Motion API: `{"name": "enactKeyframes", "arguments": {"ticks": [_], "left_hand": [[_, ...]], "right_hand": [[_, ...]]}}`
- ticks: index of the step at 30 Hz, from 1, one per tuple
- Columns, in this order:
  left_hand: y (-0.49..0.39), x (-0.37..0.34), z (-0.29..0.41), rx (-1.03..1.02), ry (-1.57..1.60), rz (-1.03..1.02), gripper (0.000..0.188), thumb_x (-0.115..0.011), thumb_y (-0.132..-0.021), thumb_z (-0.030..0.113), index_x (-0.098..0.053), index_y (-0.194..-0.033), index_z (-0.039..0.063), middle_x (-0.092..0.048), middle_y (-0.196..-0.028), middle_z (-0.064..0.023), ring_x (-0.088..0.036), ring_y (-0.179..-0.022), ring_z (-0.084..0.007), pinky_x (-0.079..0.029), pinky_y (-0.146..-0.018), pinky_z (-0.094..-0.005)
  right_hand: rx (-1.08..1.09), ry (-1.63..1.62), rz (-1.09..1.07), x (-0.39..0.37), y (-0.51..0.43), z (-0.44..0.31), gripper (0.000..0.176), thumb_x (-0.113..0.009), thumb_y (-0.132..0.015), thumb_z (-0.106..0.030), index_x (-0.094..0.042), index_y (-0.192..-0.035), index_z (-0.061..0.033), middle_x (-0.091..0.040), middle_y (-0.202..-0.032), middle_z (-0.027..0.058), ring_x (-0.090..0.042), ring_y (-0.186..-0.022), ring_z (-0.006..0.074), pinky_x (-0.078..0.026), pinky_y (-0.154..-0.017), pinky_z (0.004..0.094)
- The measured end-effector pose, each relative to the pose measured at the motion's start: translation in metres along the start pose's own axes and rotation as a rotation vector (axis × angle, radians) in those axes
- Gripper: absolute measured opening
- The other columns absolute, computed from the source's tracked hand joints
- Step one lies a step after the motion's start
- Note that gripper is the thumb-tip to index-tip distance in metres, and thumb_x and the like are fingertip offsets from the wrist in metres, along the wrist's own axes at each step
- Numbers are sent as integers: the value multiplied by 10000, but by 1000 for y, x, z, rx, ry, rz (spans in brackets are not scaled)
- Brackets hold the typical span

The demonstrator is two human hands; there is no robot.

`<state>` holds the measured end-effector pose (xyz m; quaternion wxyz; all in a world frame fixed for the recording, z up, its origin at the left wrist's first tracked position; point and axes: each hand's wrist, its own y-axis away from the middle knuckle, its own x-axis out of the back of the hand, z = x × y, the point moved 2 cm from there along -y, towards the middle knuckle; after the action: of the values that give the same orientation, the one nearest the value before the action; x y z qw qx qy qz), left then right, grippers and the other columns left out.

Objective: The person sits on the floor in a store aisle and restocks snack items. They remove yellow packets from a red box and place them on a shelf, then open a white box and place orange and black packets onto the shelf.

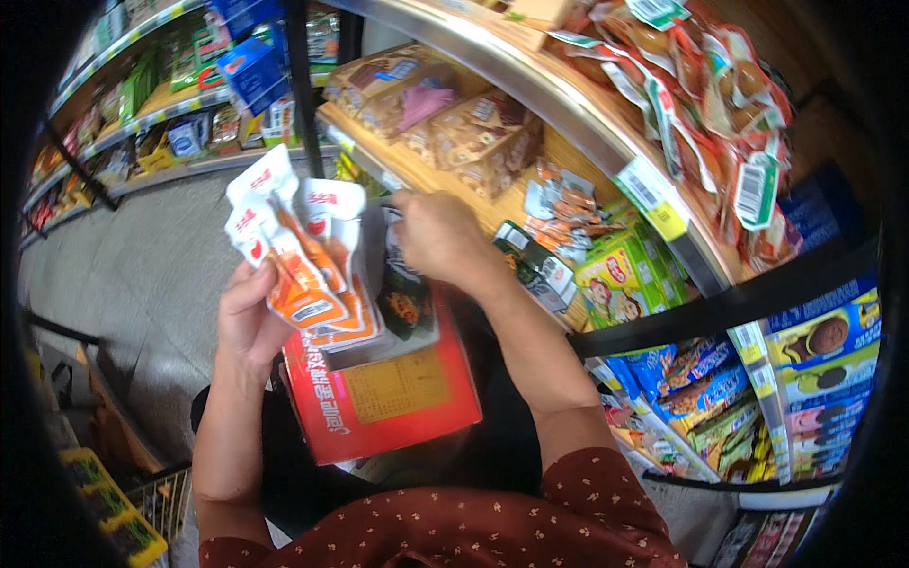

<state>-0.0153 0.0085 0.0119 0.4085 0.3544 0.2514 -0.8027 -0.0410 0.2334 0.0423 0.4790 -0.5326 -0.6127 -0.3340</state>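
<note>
My left hand (248,305) holds a bunch of glossy white-and-orange snack packets (312,284), fanned out with their tops upward. Right beside them is a dark food packet (408,298) with a food picture and silvery edges. My right hand (447,238) is curled at its upper edge, and the fingertips are partly hidden. Below both hands, a red cardboard box (419,426) with a yellow printed panel sits in front of my body. The packets cover its upper part.
A wooden shelf to the right bears brown snack bags (483,135), a pink cloth-like item (426,105), loose orange packets (564,206) and green boxes (625,270). Bagged eggs or similar food (738,106) lie on the higher shelf (657,199). A black shelf post (305,92) stands ahead.
</note>
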Motion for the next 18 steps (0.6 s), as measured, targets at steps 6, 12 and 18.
{"name": "enactKeyframes", "arguments": {"ticks": [6,12,18], "left_hand": [[1,6,-2,-39,-3,112,620,-656,-848,189,-374,-1350,-42,-538,-1271,-225,-559,-1164,-335,-424,-1022,-465],[-1,3,-1,0,6,67,607,-648,-853,173,-375,-1349,-44,-536,-1277,-224,-564,-1158,-334,-432,-1016,-467],[1,6,-4,-37,29,82,518,-620,-878,196,-431,-1302,-34,-576,-1230,-196,-584,-1129,-313,-442,-1005,-459]], "right_hand": [[63,14,101,-6,5,-16,189,-581,-789,-60,-484,-891,66,-616,-717,296,-642,-723,450,-522,-659,501],[110,4,16,-8,7,-23,254,-606,-743,-5,-452,-935,57,-621,-736,292,-647,-734,436,-526,-669,492],[92,-62,-186,3,2,-10,315,-559,-715,44,-504,-1022,87,-611,-793,317,-640,-799,435,-516,-701,484]]}}
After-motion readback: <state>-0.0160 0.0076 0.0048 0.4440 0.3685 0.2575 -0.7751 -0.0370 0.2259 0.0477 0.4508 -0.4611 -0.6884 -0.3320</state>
